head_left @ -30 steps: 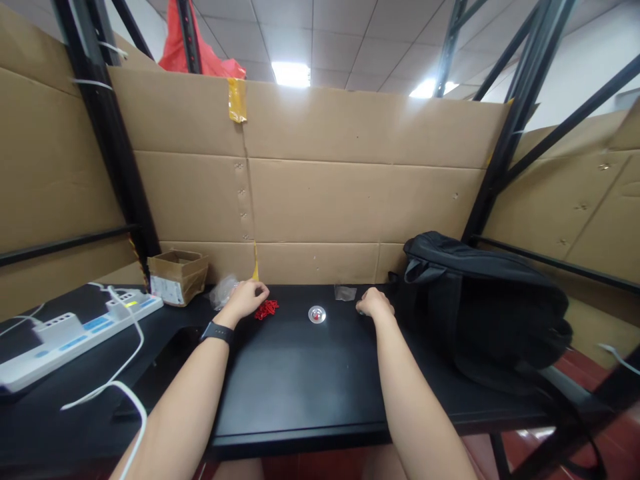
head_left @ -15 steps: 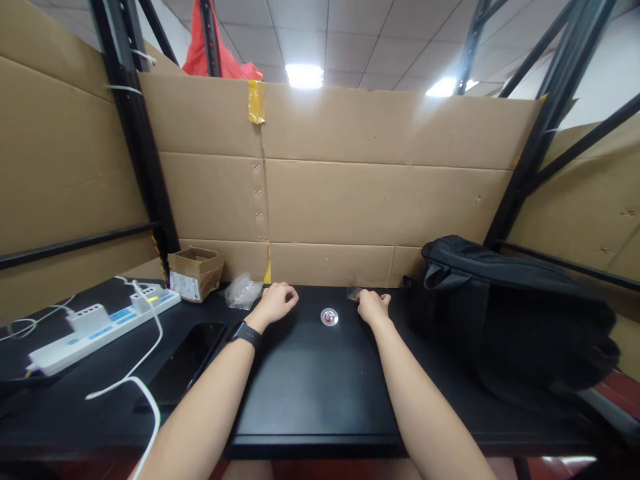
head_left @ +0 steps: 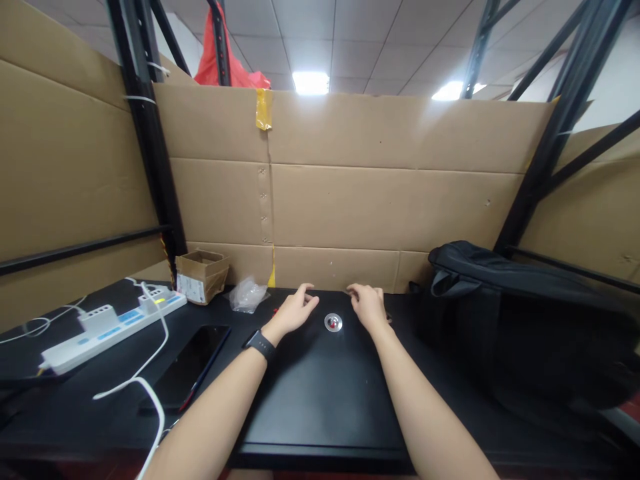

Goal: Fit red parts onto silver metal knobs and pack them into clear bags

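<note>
A small round clear disc with a red and silvery middle (head_left: 333,323) lies on the black table between my hands. My left hand (head_left: 295,311), with a dark watch (head_left: 261,344) on its wrist, is just left of the disc; its thumb and fingers are apart and nothing is in them. A tiny red thing (head_left: 275,311) shows beside that hand, too small to name. My right hand (head_left: 369,307) is to the right of the disc, index finger stretched out to the left, with nothing visible in it. Part of its fingers is hidden. Neither hand touches the disc.
Crumpled clear plastic (head_left: 247,295) and an open cardboard box (head_left: 203,277) stand at the back left. A phone (head_left: 193,367), a white cable (head_left: 150,357) and a power strip (head_left: 113,333) lie left. A black bag (head_left: 520,327) fills the right. Cardboard (head_left: 340,207) walls the back.
Both hands have moved inward towards the disc and their fingers have stretched out. The clear plastic piece by my right hand is no longer visible. The view has shifted slightly.
</note>
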`<state>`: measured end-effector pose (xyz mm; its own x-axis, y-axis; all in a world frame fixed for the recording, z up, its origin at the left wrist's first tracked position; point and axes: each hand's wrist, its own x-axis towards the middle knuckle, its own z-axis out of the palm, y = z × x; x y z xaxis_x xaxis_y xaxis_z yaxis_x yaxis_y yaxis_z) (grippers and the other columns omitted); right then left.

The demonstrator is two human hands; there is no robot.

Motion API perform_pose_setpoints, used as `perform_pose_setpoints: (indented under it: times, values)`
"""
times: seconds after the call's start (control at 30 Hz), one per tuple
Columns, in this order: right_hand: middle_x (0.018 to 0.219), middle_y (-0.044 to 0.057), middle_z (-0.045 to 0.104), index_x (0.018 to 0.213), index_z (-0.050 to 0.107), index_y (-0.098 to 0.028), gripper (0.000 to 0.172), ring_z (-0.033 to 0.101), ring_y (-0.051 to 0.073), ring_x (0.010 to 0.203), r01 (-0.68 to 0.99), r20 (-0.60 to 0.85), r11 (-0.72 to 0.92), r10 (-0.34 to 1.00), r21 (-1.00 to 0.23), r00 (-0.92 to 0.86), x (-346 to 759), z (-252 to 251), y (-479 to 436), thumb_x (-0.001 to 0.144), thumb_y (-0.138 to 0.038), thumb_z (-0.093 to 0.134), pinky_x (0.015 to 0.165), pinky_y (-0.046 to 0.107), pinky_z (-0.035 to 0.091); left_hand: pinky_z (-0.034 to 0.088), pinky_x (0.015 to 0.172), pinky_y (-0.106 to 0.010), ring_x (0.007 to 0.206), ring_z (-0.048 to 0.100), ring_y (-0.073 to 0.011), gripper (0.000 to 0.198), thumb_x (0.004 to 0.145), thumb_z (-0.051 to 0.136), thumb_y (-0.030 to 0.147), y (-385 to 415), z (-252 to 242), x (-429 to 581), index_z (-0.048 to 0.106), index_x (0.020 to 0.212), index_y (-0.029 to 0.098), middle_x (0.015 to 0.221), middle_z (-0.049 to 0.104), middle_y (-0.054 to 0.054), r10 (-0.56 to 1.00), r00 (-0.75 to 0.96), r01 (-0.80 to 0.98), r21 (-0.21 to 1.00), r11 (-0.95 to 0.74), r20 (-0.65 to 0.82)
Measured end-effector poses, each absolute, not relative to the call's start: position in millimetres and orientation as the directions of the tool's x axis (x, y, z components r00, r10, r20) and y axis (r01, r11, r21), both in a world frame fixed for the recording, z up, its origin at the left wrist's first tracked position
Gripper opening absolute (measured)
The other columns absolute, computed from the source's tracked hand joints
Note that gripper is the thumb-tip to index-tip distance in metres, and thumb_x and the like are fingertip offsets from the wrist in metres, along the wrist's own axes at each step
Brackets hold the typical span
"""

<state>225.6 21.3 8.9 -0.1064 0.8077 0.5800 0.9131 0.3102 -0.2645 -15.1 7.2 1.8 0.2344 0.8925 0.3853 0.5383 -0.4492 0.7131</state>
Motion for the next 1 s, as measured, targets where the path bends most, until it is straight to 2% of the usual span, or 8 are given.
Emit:
perform_pose_setpoints:
  times: [0.1, 0.17, 0.27, 0.37, 0.6, 0.73, 0.87, 1.0]
  values:
    - [0.100, 0.003, 0.074, 0.105, 0.070, -0.026, 0.024, 0.064, 0.018, 0.094, 0.814, 0.658, 0.545, 0.691, -0.202, -0.300, 201, 14, 10, 0.089, -0.012, 0.058, 0.090, 0.031, 0.034, 0.052, 0.087, -0.033, 0.089, 0.073, -0.0209, 0.061, 0.090, 0.056, 0.054, 14, -5, -10, 0.040, 0.139, 0.022, 0.110, 0.074, -0.010, 0.934, 0.121, 0.403, 0.843, -0.356, 0.337]
    - [0.095, 0.004, 0.073, 0.104, 0.071, -0.026, 0.021, 0.063, 0.018, 0.090, 0.756, 0.669, 0.635, 0.631, -0.155, -0.393, 184, 14, 2, 0.090, -0.014, 0.059, 0.085, 0.030, 0.038, 0.053, 0.085, -0.034, 0.083, 0.074, -0.0201, 0.064, 0.088, 0.061, 0.051, 19, -8, -10, 0.037, 0.139, 0.020, 0.107, 0.075, -0.011, 0.947, 0.073, 0.333, 0.887, -0.320, 0.314]
    - [0.092, 0.003, 0.073, 0.105, 0.070, -0.028, 0.024, 0.063, 0.019, 0.088, 0.688, 0.662, 0.720, 0.559, -0.090, -0.499, 164, 9, -5, 0.090, -0.013, 0.059, 0.081, 0.029, 0.041, 0.054, 0.082, -0.033, 0.081, 0.074, -0.0200, 0.060, 0.084, 0.069, 0.040, 25, -11, -14, 0.042, 0.133, 0.020, 0.098, 0.076, -0.009, 0.944, 0.014, 0.340, 0.887, -0.313, 0.328]
    - [0.097, 0.003, 0.074, 0.103, 0.070, -0.027, 0.027, 0.063, 0.020, 0.096, 0.630, 0.660, 0.775, 0.499, -0.049, -0.562, 155, 5, -7, 0.089, -0.008, 0.059, 0.081, 0.030, 0.042, 0.055, 0.082, -0.034, 0.085, 0.073, -0.0214, 0.051, 0.082, 0.071, 0.036, 27, -10, -21, 0.051, 0.125, 0.020, 0.094, 0.077, -0.008, 0.923, -0.039, 0.412, 0.848, -0.334, 0.383]
    - [0.099, 0.005, 0.073, 0.102, 0.070, -0.026, 0.022, 0.065, 0.020, 0.095, 0.620, 0.666, 0.782, 0.493, -0.058, -0.560, 153, 2, -7, 0.089, -0.010, 0.060, 0.082, 0.029, 0.047, 0.055, 0.080, -0.033, 0.080, 0.072, -0.0202, 0.035, 0.080, 0.069, 0.031, 31, -3, -31, 0.065, 0.112, 0.019, 0.091, 0.077, -0.007, 0.912, -0.015, 0.512, 0.786, -0.346, 0.410]
    - [0.100, 0.005, 0.073, 0.107, 0.068, -0.024, 0.022, 0.064, 0.020, 0.094, 0.601, 0.675, 0.793, 0.497, -0.100, -0.544, 156, 4, -11, 0.087, -0.016, 0.063, 0.086, 0.031, 0.049, 0.049, 0.088, -0.035, 0.095, 0.069, -0.0239, 0.024, 0.086, 0.060, 0.039, 28, 13, -53, 0.072, 0.094, 0.020, 0.098, 0.077, -0.007, 0.860, -0.107, 0.640, 0.697, -0.324, 0.499]
    - [0.101, 0.005, 0.072, 0.106, 0.069, -0.023, 0.022, 0.062, 0.020, 0.097, 0.610, 0.692, 0.774, 0.535, -0.170, -0.485, 164, 8, -16, 0.088, -0.015, 0.059, 0.088, 0.031, 0.050, 0.033, 0.102, -0.049, 0.119, 0.053, -0.0314, 0.032, 0.091, 0.050, 0.043, 22, 22, -91, 0.075, 0.094, 0.023, 0.118, 0.071, -0.008, 0.651, -0.427, 0.793, 0.606, -0.064, 0.628]
    - [0.102, 0.006, 0.071, 0.103, 0.070, -0.024, 0.021, 0.061, 0.020, 0.099, 0.639, 0.690, 0.728, 0.595, -0.246, -0.412, 175, 13, -12, 0.088, -0.016, 0.057, 0.089, 0.033, 0.050, 0.026, 0.100, -0.054, 0.121, 0.043, -0.0344, 0.027, 0.088, 0.052, 0.038, 24, 12, -120, 0.075, 0.089, 0.023, 0.130, 0.062, -0.007, 0.538, -0.578, 0.783, 0.603, 0.153, 0.614]
